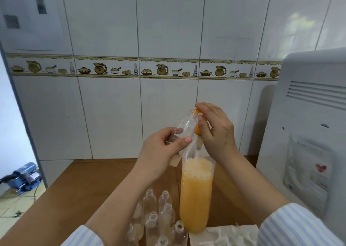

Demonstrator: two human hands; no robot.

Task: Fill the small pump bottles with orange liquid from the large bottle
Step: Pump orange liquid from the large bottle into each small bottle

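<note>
A large clear bottle [196, 193], mostly full of orange liquid, stands upright on the wooden table [89, 185]. Above it my left hand [162, 152] grips a small clear empty bottle [184, 126], tilted with its mouth up and to the right. My right hand [215, 131] pinches a small orange piece [197, 111] at that bottle's mouth, and more orange shows under its fingers. A thin tube hangs from it toward the large bottle's neck. Several small empty open bottles [155, 214] stand in a cluster at the table's front.
A white appliance [307, 133] stands close on the right. The tiled wall [168, 39] runs behind the table. White crumpled paper [224, 234] lies at the front right. A blue machine [24, 176] sits on the floor at left.
</note>
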